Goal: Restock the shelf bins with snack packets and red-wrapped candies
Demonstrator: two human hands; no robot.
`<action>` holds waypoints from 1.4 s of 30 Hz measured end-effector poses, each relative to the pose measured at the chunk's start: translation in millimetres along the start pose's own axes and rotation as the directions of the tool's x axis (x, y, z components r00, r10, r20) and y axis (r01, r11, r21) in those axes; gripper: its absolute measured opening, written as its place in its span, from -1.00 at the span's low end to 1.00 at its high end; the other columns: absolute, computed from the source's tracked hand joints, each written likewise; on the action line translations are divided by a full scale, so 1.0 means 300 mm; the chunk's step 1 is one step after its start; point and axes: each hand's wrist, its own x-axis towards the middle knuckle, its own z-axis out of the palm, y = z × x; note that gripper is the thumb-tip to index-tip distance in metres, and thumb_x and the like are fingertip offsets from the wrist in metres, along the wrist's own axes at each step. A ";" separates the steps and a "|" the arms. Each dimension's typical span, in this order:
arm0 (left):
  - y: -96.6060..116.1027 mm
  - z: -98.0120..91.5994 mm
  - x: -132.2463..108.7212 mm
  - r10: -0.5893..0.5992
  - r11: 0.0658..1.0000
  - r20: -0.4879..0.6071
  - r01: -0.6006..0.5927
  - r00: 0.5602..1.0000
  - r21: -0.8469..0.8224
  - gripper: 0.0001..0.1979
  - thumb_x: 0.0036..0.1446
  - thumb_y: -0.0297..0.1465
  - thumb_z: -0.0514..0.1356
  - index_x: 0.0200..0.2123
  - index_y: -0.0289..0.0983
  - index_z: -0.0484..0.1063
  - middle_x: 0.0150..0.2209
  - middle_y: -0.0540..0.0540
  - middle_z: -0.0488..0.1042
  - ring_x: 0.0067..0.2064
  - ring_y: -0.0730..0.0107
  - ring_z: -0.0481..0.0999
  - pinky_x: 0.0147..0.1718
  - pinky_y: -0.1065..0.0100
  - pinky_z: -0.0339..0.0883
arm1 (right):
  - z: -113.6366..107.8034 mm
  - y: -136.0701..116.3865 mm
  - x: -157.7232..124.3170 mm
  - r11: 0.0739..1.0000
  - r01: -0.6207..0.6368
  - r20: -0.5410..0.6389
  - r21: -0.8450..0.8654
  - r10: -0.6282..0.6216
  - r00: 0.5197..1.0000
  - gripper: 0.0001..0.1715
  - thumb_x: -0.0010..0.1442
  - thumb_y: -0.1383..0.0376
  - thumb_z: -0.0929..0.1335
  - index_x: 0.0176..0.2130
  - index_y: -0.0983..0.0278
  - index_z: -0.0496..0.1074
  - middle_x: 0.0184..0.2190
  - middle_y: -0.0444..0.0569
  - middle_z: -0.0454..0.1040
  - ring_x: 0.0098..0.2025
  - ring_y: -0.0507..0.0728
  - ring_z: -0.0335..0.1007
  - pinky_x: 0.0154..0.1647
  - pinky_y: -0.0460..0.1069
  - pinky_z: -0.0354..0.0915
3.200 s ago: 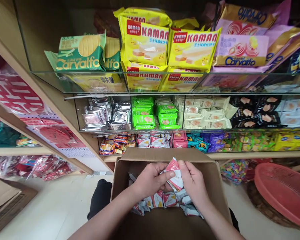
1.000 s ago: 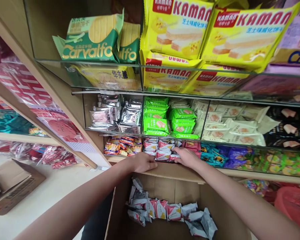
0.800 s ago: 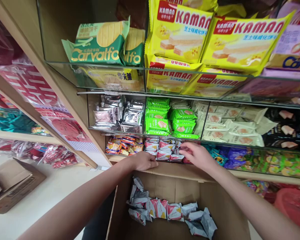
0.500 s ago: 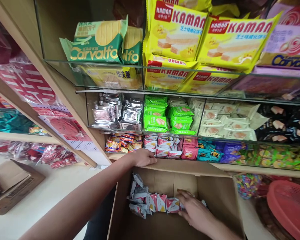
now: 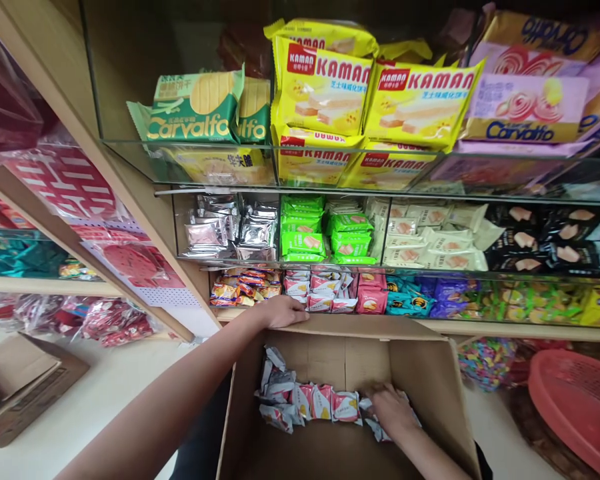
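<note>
Packets [image 5: 346,408] are spread inside the carton [image 5: 423,380] toward its far edge, on which the left hand [image 5: 284,312] is rested; light pinching by the right hand [image 5: 391,408] is advised; neither grip can be told.

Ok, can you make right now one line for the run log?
left hand: on box flap | right hand: inside box, at snack packets, grip unclear | shelf: more snacks

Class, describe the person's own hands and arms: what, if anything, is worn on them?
The left hand and right hand are ungloved. Both forearms are bare where visible, without sleeve, watch or bracelet. Rings are too unclear to judge.
</note>
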 end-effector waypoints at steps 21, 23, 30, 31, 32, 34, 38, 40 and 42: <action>0.288 0.213 -0.188 -0.016 0.288 -0.142 -0.132 0.990 -0.949 -0.56 -0.20 -0.22 0.27 -0.26 -0.38 0.36 -0.51 0.00 0.45 -0.55 0.58 0.37 -0.52 0.48 0.30 | -0.423 -0.179 -0.189 0.142 0.178 -0.197 0.974 0.137 0.971 -0.51 0.11 0.01 0.17 -0.24 0.33 0.38 -0.56 -0.11 0.35 -0.54 0.00 0.21 -0.55 -0.13 0.16; 0.285 0.222 -0.188 -0.068 0.252 -0.183 -0.161 0.981 -0.954 -0.57 -0.22 -0.23 0.28 -0.28 -0.38 0.36 -0.54 0.01 0.44 -0.57 0.59 0.36 -0.52 0.48 0.31 | -0.415 -0.196 -0.186 0.122 0.178 -0.196 0.976 0.154 0.968 -0.51 0.11 0.00 0.17 -0.24 0.33 0.39 -0.54 -0.10 0.37 -0.52 0.02 0.24 -0.53 -0.12 0.18; 0.278 0.241 -0.237 0.122 0.505 -0.442 -0.439 0.889 -0.743 -0.71 -0.02 -0.31 0.17 -0.20 -0.32 0.37 -0.24 -0.15 0.48 -0.20 0.32 0.45 -0.18 0.27 0.33 | -0.425 -0.225 -0.206 0.237 0.265 -0.310 0.935 0.180 0.933 -0.53 0.09 0.04 0.22 -0.08 0.22 0.33 -0.17 -0.02 0.39 -0.23 0.12 0.33 -0.23 -0.04 0.26; 0.271 0.237 -0.245 0.156 0.613 -0.516 -0.492 0.843 -0.618 -0.73 0.00 -0.33 0.15 -0.19 -0.30 0.38 -0.20 -0.16 0.47 -0.16 0.30 0.43 -0.14 0.25 0.32 | -0.431 -0.227 -0.211 0.229 0.281 -0.326 0.932 0.191 0.926 -0.54 0.07 0.04 0.24 -0.08 0.20 0.33 -0.08 -0.01 0.34 -0.17 0.13 0.30 -0.17 -0.02 0.25; 0.264 0.232 -0.251 0.210 0.708 -0.591 -0.537 0.779 -0.458 -0.73 0.02 -0.37 0.13 -0.16 -0.26 0.37 -0.15 -0.15 0.45 -0.11 0.29 0.41 -0.11 0.24 0.30 | -0.437 -0.229 -0.215 0.185 0.287 -0.324 0.940 0.215 0.921 -0.53 0.07 0.03 0.24 -0.07 0.17 0.32 -0.02 -0.01 0.29 -0.12 0.15 0.28 -0.14 -0.01 0.24; 0.253 0.221 -0.257 0.379 0.807 -0.662 -0.582 0.646 -0.106 -0.70 0.04 -0.45 0.09 -0.10 -0.23 0.33 -0.07 -0.15 0.39 -0.03 0.30 0.34 -0.06 0.23 0.25 | -0.452 -0.233 -0.221 -0.009 0.249 -0.240 0.969 0.230 0.943 -0.47 0.08 -0.04 0.17 -0.03 0.16 0.27 0.00 0.01 0.26 -0.13 0.16 0.30 -0.19 0.03 0.28; 0.251 0.217 -0.255 0.620 0.763 -0.592 -0.571 0.515 0.303 -0.68 0.07 -0.55 0.00 -0.08 -0.32 0.28 -0.05 -0.22 0.34 0.05 0.27 0.23 -0.01 0.19 0.20 | -0.483 -0.232 -0.218 -0.328 0.058 -0.054 0.943 0.023 0.998 -0.50 0.06 0.01 0.24 -0.05 0.20 0.27 -0.17 0.02 0.38 -0.30 0.10 0.35 -0.35 0.00 0.31; 0.246 0.210 -0.254 0.629 0.766 -0.567 -0.545 0.531 0.340 -0.65 0.07 -0.56 -0.03 -0.05 -0.34 0.24 0.03 -0.27 0.25 0.10 0.24 0.15 0.00 0.17 0.18 | -0.491 -0.223 -0.212 -0.325 0.040 -0.047 0.945 -0.013 0.999 -0.50 -0.02 0.16 0.36 -0.06 0.20 0.27 -0.20 -0.01 0.40 -0.33 0.05 0.35 -0.36 -0.05 0.29; 0.227 0.183 -0.249 0.586 0.807 -0.569 -0.482 0.577 0.342 -0.62 0.06 -0.56 -0.06 -0.02 -0.31 0.20 0.11 -0.27 0.11 0.15 0.20 0.06 0.02 0.12 0.13 | -0.493 -0.205 -0.203 -0.281 0.062 -0.062 0.958 0.007 0.998 -0.45 -0.05 0.22 0.39 -0.03 0.19 0.23 -0.19 -0.02 0.41 -0.35 0.03 0.35 -0.38 -0.07 0.28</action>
